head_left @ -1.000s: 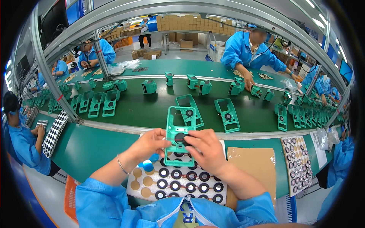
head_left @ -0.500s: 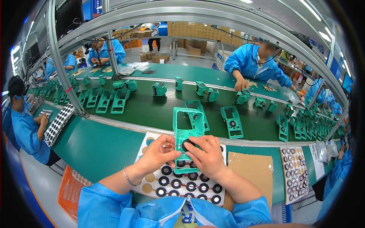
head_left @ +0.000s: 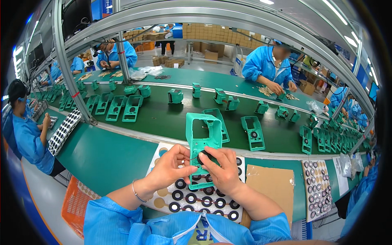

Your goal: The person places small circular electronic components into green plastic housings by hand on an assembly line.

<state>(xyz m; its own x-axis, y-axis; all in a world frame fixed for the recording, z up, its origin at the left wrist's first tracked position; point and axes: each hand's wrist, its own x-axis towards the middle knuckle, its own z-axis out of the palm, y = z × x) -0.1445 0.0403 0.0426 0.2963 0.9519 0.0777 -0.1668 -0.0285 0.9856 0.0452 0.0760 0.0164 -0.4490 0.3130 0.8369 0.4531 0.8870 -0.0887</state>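
In front of me a green plastic housing (head_left: 204, 124) with a square opening in its upper part is held tilted up over a foam sheet (head_left: 157, 201) of round parts. My left hand (head_left: 172, 166) grips its left edge, thumb at the front and fingers partly hidden behind the wall. A thin dark wire runs close to those fingertips. My right hand (head_left: 223, 169) has its thumb and fingers on a round black speaker (head_left: 203, 157) at the middle of the housing. Several black ring-shaped speakers (head_left: 190, 198) lie in rows on the sheet below.
A brown cardboard sheet (head_left: 269, 190) lies to the right, beside another sheet of round parts (head_left: 316, 188). Beyond is a dark green conveyor belt (head_left: 163, 122) with several green housings (head_left: 253, 132). A metal frame post (head_left: 67, 61) rises at left. Co-workers in blue sit around.
My left hand has shifted from the wire with its small white connector to the housing's left edge. The right hand stays at the speaker. A co-worker across the belt has drawn both hands together.
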